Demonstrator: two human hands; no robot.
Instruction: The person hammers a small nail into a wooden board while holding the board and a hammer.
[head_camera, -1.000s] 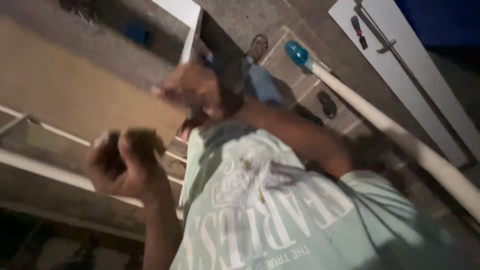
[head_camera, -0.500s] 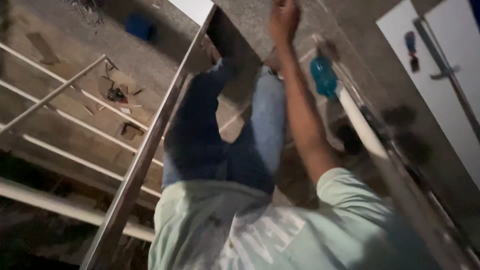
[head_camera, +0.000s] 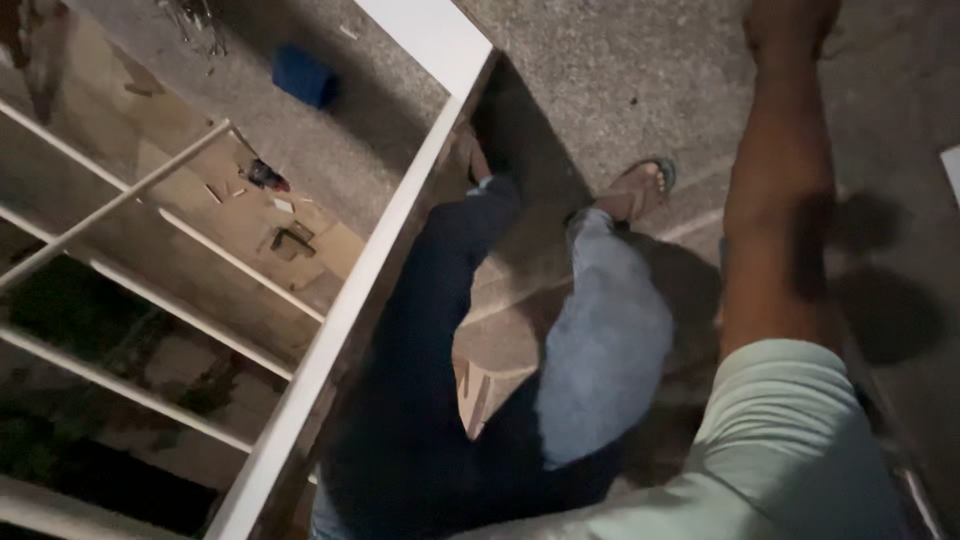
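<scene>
Right hand (head_camera: 790, 22): stretched out ahead, at the very top edge of the view — cut off there, so I cannot tell whether it is spread, curled or gripping anything.
Left hand: out of sight; nothing of it shows.
White board (head_camera: 345, 300): long painted edge running diagonally, standing against my left leg — the nearest piece to my body; my right hand is well apart from it.
Wooden frame (head_camera: 120, 200): slatted, lying left of the white board, with a dark gap under the slats.
Small parts (head_camera: 268, 176): dark bits of hardware and offcuts loose on the brown panel inside the frame.
Blue box (head_camera: 305, 76): on the concrete floor (head_camera: 620, 80), beyond the frame.
Footing: sandal (head_camera: 640, 188) on my right foot, open-toed, on rough concrete; a light panel lies under my knees.
Risk, balance: I judge my weight is pitched forward over the outstretched arm — a slip would drop me onto the white board's edge.
Risk, board: nothing seems to hold it; a nudge from my knee could tip it onto the slats.
Risk, light: dim, so loose hardware is easy to kneel on or lose.
</scene>
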